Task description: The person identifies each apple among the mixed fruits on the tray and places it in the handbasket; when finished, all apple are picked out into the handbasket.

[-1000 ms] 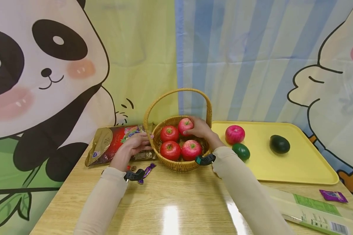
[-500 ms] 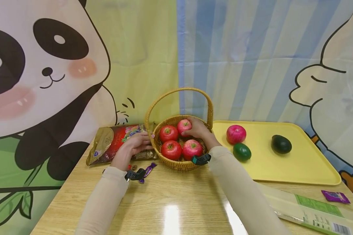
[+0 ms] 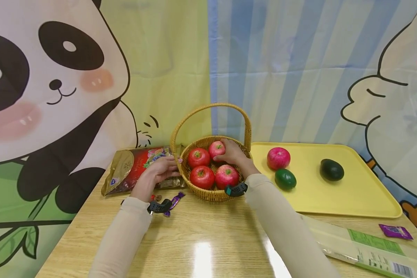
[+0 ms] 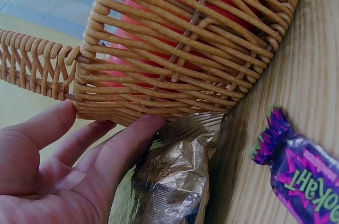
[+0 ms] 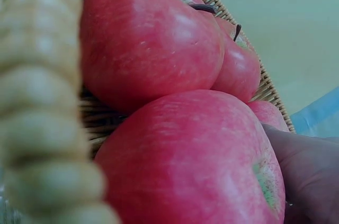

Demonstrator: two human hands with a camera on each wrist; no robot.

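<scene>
A wicker basket (image 3: 213,196) with an arched handle holds several red apples. At its back right, my right hand (image 3: 232,151) grips a pinkish-red apple (image 3: 216,150) from the right side, thumb toward the front. In the right wrist view, part of that hand (image 5: 312,171) shows behind the front-right apple (image 5: 185,155), which hides most of the grip. My left hand (image 3: 165,168) is at the basket's left side. In the left wrist view, this hand (image 4: 69,181) touches the outer wicker (image 4: 159,97) with fairly straight fingers, below the handle base.
Left of the basket lies a red and gold candy bag (image 3: 135,170), with a purple wrapped candy (image 3: 175,201) before it. A yellow tray (image 3: 354,200) at right bears a pink-red fruit (image 3: 278,158), a green fruit (image 3: 285,179) and a dark avocado (image 3: 331,170). A clear-and-green package (image 3: 368,251) lies in front.
My right hand and the apple it grips have shifted slightly left within the basket. The left hand stays at the basket's left side.
</scene>
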